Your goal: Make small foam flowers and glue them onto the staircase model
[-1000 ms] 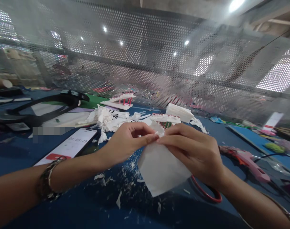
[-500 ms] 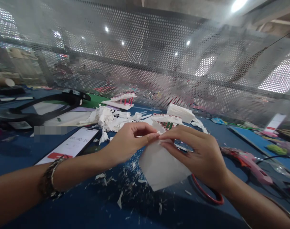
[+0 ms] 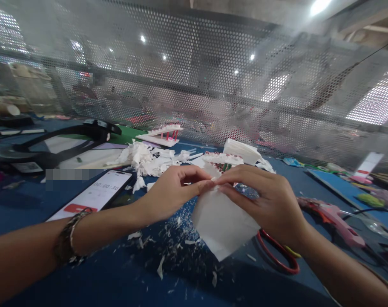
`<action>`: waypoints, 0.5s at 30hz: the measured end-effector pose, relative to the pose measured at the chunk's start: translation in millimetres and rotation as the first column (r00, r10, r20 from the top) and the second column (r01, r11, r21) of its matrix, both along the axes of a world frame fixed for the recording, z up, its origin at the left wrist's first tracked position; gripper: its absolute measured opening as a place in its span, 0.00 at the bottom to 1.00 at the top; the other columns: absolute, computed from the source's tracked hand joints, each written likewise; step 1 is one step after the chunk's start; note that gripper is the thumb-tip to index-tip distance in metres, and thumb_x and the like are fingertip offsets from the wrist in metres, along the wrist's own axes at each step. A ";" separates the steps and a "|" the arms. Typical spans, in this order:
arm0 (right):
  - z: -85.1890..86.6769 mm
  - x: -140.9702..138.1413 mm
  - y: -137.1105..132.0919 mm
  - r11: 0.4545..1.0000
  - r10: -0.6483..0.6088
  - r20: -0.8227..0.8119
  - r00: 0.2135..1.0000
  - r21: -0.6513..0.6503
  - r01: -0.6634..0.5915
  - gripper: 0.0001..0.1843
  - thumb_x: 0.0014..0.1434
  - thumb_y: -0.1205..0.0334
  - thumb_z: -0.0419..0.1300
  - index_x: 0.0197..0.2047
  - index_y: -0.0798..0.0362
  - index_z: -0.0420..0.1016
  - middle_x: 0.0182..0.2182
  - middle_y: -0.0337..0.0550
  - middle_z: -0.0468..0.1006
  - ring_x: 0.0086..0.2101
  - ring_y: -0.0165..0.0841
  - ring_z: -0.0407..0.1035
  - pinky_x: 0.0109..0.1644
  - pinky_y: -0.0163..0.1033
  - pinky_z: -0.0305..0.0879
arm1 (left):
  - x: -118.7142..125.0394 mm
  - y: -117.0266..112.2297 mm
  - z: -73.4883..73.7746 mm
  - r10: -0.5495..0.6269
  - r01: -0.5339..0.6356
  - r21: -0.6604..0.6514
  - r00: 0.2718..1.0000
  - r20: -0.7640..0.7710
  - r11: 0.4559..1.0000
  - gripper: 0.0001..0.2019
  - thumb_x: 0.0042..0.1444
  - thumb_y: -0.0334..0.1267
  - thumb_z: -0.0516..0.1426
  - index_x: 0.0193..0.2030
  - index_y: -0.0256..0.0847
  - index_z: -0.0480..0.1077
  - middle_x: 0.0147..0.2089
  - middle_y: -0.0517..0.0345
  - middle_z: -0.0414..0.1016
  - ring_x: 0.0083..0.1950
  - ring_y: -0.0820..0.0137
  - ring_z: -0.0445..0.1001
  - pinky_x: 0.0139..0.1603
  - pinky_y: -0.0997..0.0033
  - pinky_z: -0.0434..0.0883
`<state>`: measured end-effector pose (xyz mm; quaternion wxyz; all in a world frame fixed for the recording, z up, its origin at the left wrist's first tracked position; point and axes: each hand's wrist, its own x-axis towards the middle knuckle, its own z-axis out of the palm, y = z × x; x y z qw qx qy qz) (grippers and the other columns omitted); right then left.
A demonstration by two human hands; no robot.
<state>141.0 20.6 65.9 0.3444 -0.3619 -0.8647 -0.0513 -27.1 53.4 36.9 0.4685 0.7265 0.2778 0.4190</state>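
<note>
Lower corner of the white paper (image 3: 225, 224) swings right, top edge stays pinched

Versus half a second ago, we see the hanging sheet shifted slightly right below the hands. Right hand (image 3: 267, 194): thumb now nearer its forefinger, both pinching the top edge. Left hand (image 3: 168, 192): thumb and forefinger pinch the same edge, fingertips just beside the right's. We can't make out the bit between the fingertips.

Meaning, as we judge it: a small grip adjustment; work is still at that edge, nothing let go.

Phone (image 3: 94, 194) timer beyond the left forearm went from 29 to 30. Yellow item (image 3: 292, 252) now shows under the right wrist, by the red loop (image 3: 289, 270); we can't tell what it is. Unmoved, for us: white scraps (image 3: 139, 157) beyond the left hand, pink glue gun (image 3: 337, 219) right of the right hand, flecks on the blue table (image 3: 101, 277) below both.
</note>
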 end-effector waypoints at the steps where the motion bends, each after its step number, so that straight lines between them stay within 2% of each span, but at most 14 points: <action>1: -0.5 -0.2 0.0 1.000 -0.018 -0.017 1.000 -0.025 0.017 0.04 0.51 0.67 0.56 0.31 0.52 0.71 0.27 0.37 0.76 0.28 0.25 0.69 0.32 0.30 0.65 | 0.0 -0.2 -0.1 -0.007 0.007 -0.003 1.000 0.002 1.000 0.06 0.50 0.37 0.55 0.29 0.38 0.71 0.28 0.61 0.72 0.29 0.77 0.68 0.27 0.82 0.64; 4: -2.9 -1.9 -1.4 0.993 -0.075 -0.074 0.994 -0.092 0.068 0.03 0.50 0.65 0.57 0.31 0.52 0.71 0.24 0.35 0.76 0.24 0.24 0.69 0.29 0.29 0.65 | -0.2 -0.1 -0.9 -0.010 0.010 -0.008 1.000 0.010 1.000 0.06 0.50 0.38 0.55 0.30 0.38 0.71 0.29 0.60 0.73 0.30 0.76 0.69 0.27 0.81 0.65; 7: -3.8 -3.7 -3.9 0.991 -0.096 -0.097 0.991 -0.099 0.086 0.04 0.49 0.67 0.58 0.31 0.52 0.72 0.25 0.34 0.77 0.24 0.24 0.70 0.29 0.28 0.65 | -0.4 0.4 -1.8 -0.004 0.004 -0.001 1.000 0.015 1.000 0.06 0.49 0.38 0.55 0.30 0.39 0.71 0.29 0.60 0.73 0.30 0.76 0.69 0.27 0.80 0.65; 10: -2.6 -3.2 -6.2 0.995 -0.094 -0.044 0.995 -0.039 0.093 0.05 0.50 0.68 0.57 0.31 0.52 0.72 0.27 0.35 0.78 0.27 0.25 0.71 0.30 0.28 0.66 | -0.6 0.7 -2.4 0.002 -0.002 0.018 1.000 0.001 1.000 0.06 0.49 0.37 0.55 0.30 0.38 0.71 0.29 0.60 0.73 0.29 0.77 0.69 0.27 0.81 0.64; 15: -2.4 0.5 -7.8 0.995 -0.032 0.089 0.996 0.102 0.023 0.08 0.52 0.71 0.54 0.35 0.52 0.71 0.30 0.38 0.77 0.31 0.26 0.71 0.35 0.30 0.66 | -1.4 1.0 -2.9 -0.001 0.002 0.041 1.000 -0.022 0.999 0.07 0.50 0.37 0.54 0.29 0.37 0.71 0.29 0.59 0.73 0.29 0.77 0.68 0.27 0.81 0.64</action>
